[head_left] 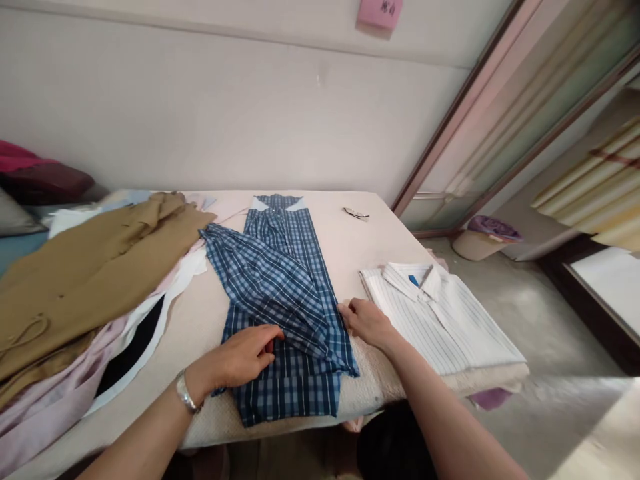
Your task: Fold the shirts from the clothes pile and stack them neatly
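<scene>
A blue plaid shirt (285, 287) lies lengthwise on the cream-covered table (360, 247), its collar at the far end and a sleeve folded across its body. My left hand (240, 360), with a silver watch at the wrist, pinches the folded sleeve near the shirt's lower middle. My right hand (367, 322) rests at the shirt's right edge, fingers curled onto the fabric.
A folded white striped shirt (440, 313) lies at the right of the table. A pile of clothes with a tan garment (90, 267) on top fills the left side. Glasses (356, 214) lie near the far edge. A basket (480, 240) stands on the floor by sliding doors.
</scene>
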The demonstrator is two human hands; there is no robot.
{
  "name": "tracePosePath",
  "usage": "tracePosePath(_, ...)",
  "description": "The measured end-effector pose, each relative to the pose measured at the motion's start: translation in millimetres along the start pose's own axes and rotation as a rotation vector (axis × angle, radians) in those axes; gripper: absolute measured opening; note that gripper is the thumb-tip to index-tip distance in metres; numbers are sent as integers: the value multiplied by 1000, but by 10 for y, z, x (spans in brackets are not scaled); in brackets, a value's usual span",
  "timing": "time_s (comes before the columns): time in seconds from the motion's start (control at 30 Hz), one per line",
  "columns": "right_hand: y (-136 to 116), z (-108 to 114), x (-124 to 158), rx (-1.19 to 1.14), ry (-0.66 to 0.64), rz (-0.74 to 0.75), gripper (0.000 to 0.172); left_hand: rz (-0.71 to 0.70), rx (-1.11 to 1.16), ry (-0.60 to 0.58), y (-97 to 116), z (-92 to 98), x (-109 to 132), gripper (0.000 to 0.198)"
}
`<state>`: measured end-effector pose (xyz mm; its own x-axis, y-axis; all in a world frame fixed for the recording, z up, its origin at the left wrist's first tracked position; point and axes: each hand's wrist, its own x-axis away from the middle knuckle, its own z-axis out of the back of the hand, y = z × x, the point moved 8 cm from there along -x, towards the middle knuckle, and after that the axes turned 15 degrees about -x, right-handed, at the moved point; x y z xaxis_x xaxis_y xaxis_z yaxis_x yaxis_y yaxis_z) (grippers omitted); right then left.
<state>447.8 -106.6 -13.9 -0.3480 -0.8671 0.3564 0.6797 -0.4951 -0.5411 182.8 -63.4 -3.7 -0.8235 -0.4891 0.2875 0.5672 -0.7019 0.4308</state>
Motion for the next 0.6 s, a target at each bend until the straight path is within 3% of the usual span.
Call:
tracePosePath(0.1, -118, -63, -209, 113, 88, -20, 46, 12, 6, 2, -40, -3, 15, 34)
tracePosePath(0.2, -200, -158, -234, 179, 104, -17, 37, 14, -8, 21, -44, -4, 25, 32)
tracePosePath(0.3, -287, -122, -167, 236, 212, 26, 37, 61, -97, 158, 68, 21, -13, 22)
tracePosePath(0.37, -389, -72, -164, 262, 310, 112, 42, 56, -209, 334, 283, 35, -59, 28)
tracePosePath(0.43, -522, -73, -248, 251, 361, 255, 47, -67, -317, 488, 617, -41, -111, 33)
tracePosePath(0.53, -711, -189, -544, 227, 318, 477, 55, -301, -438, 559, 1007, -353, -194, 64)
tracePosePath(0.6, -790, -303, -834, 229, 231, 546, 62, -367, -516, 570, 1067, -580, -252, 75)
